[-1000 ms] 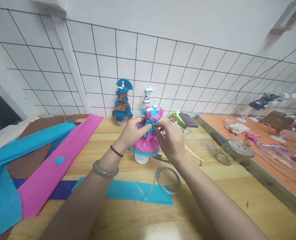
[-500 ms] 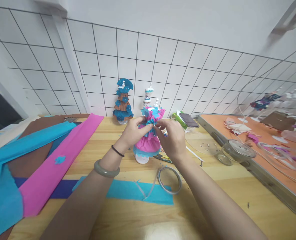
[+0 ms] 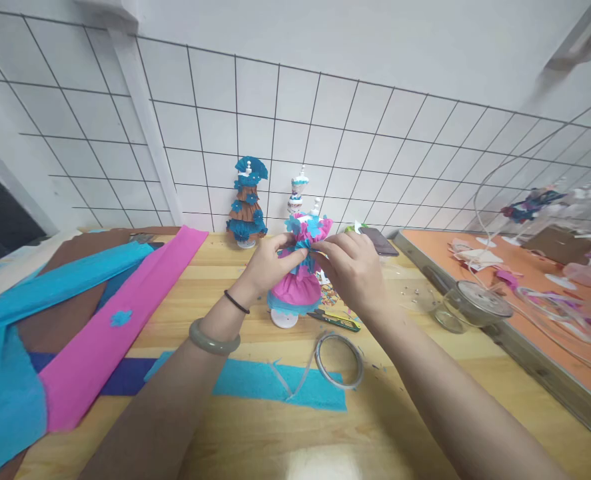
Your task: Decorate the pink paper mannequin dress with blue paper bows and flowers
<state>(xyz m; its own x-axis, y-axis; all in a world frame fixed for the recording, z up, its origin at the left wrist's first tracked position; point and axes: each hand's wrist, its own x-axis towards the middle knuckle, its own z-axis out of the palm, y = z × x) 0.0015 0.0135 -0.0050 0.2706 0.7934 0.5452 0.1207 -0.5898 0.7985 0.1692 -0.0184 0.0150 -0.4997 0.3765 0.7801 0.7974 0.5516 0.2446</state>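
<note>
Pink paper dress (image 3: pixel 295 288) has its blue ruffle (image 3: pixel 302 248) pinched by left hand (image 3: pixel 269 265) and right hand (image 3: pixel 354 271).

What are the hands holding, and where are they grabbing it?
The left hand and right hand pinch the blue paper ruffle at the waist of the pink paper dress.

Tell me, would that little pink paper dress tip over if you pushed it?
Probably yes: the pink dress stands tall on a small round white base, so it likely tips easily. Its crinkled paper looks light and crushable. Both the left hand and right hand pinch it at the waist.
</note>
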